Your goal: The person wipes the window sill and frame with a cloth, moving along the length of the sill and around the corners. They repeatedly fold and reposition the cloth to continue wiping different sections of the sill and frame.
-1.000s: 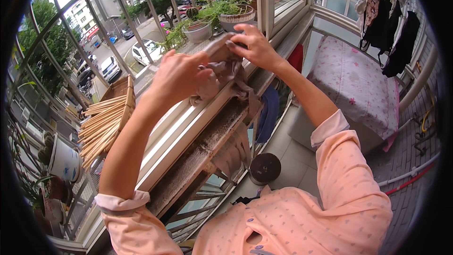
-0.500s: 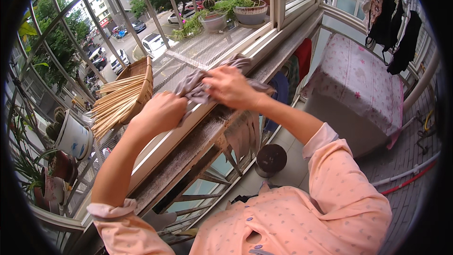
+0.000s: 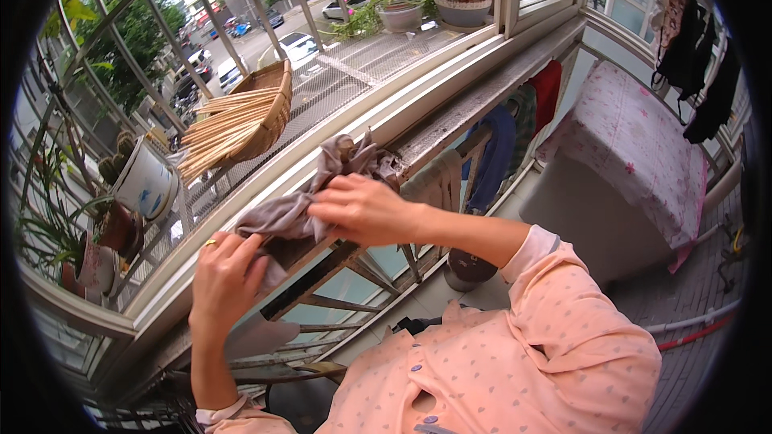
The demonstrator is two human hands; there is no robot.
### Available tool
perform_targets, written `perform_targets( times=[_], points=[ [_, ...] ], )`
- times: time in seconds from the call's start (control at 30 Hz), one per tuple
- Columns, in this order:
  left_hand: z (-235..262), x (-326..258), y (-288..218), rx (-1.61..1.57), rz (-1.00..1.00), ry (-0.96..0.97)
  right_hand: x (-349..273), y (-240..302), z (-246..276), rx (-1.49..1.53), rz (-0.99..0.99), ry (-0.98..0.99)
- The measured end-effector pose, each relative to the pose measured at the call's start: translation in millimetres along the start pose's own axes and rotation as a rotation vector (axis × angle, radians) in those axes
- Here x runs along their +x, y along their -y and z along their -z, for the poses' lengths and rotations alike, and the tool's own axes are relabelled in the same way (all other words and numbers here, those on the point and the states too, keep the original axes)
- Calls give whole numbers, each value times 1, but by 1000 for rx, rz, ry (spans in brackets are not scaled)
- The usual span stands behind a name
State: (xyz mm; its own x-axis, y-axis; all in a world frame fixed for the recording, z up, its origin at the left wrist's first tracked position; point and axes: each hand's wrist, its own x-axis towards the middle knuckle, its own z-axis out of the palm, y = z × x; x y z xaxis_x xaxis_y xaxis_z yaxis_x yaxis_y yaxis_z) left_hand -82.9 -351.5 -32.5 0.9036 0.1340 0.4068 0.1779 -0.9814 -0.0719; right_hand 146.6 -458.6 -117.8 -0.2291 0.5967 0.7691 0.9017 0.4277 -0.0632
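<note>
A crumpled grey-brown cloth (image 3: 283,214) lies bunched along the window sill (image 3: 450,130). My left hand (image 3: 227,275), with a ring on one finger, pinches the cloth's near left end. My right hand (image 3: 363,207) grips its middle from above, with the fingers curled into the folds. Part of the cloth bunches up beyond my right hand, and a corner hangs below my left fingers. Outside the window, a woven basket (image 3: 277,104) holds several thin wooden sticks (image 3: 221,133) that look like chopsticks.
Potted plants (image 3: 462,6) stand on the mesh ledge behind metal bars; a cactus pot (image 3: 146,181) is at left. Cloths and a blue garment (image 3: 490,157) hang below the sill. At right are a box-shaped thing under a pink floral cover (image 3: 619,137) and hanging dark clothes (image 3: 712,88).
Both hands have moved off the window track toward me, down onto the sill. The cloth came along and is now spread longer between them. The view has shifted a little.
</note>
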Motion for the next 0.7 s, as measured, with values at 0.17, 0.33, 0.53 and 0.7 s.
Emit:
perform_targets(
  times=[0.17, 0.33, 0.53, 0.7],
  points=[
    [-51, 21, -49, 70, 32, 40, -40, -50, 46, -54, -139, 63],
    [-101, 65, -88, -155, -68, -91, -74, -96, 112, -182, -298, 44],
    [-120, 51, -109, -282, 128, -385, -70, -88, 99, -110, -266, 63],
    [-99, -9, -89, -306, 410, -551, -32, -34, 56, 10, -33, 196]
  ],
)
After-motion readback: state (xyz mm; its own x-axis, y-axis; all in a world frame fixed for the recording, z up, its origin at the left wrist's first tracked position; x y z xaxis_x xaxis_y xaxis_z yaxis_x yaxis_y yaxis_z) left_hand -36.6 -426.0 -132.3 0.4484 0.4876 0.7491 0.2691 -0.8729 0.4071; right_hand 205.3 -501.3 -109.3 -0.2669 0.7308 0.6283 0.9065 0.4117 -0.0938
